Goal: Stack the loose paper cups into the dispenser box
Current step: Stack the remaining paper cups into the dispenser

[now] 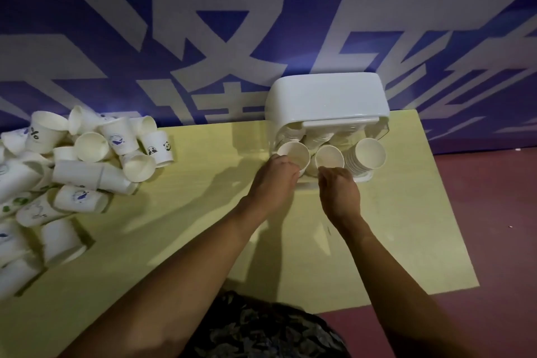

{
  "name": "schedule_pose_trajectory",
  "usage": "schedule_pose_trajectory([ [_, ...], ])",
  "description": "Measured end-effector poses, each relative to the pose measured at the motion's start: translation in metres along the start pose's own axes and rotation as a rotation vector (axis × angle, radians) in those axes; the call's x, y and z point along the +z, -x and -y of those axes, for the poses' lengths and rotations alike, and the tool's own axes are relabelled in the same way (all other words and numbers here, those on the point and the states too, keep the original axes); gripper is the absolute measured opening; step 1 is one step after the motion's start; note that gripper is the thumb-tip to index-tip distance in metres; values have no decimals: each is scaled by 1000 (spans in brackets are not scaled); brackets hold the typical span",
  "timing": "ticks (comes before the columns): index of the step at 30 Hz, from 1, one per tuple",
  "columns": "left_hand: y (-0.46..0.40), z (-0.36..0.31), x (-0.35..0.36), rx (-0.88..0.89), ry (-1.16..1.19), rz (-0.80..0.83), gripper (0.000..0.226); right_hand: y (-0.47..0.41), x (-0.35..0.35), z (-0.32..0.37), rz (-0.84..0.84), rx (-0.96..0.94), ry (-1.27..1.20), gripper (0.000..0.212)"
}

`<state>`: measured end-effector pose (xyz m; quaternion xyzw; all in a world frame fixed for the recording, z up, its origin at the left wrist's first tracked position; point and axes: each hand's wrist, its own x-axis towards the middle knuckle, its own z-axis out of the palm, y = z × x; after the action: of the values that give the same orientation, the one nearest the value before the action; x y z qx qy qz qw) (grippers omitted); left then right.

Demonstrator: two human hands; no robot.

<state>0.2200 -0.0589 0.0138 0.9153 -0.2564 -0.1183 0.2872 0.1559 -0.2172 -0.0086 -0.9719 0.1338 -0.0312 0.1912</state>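
Observation:
A white dispenser box [325, 99] with its lid raised stands at the table's far edge against the wall. Three stacks of paper cups lean out of it, mouths toward me. My left hand [274, 177] grips the left stack's top cup [294, 155] at its rim. My right hand [338, 187] has curled fingers at the rim of the middle cup [329, 157]. The right stack [367, 155] stands untouched. A heap of loose paper cups [87, 160], some printed with whales or pandas, lies on the table at the left.
The yellow table [180, 229] runs from the cup heap to the box. Its right edge [453, 206] drops to a dark red floor. A blue wall with large white characters stands directly behind the table.

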Motion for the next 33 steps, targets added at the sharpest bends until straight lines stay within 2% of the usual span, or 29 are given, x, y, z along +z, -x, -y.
schedule_pose_trajectory([
  [3,-14,-3,23,-58,-143,82,19,-11,8,-19,120,-43,50,21],
  [9,-26,3,50,-162,-247,189,26,-22,16,-31,211,-53,69,28],
  [13,-30,3,53,-179,-224,179,31,-26,19,-38,238,-44,85,24],
  [17,-22,2,39,-189,-73,95,29,-22,12,-32,147,-100,79,18],
  [20,3,13,21,-219,-53,-8,22,-15,8,-7,81,-123,-10,17],
  [23,38,40,2,-322,-41,-80,22,-8,15,29,103,-162,-136,14],
  [29,121,110,-40,-593,-119,-175,17,16,57,107,286,-282,-231,11],
  [33,181,162,-73,-752,-197,-207,27,33,84,160,421,-349,-231,16],
])
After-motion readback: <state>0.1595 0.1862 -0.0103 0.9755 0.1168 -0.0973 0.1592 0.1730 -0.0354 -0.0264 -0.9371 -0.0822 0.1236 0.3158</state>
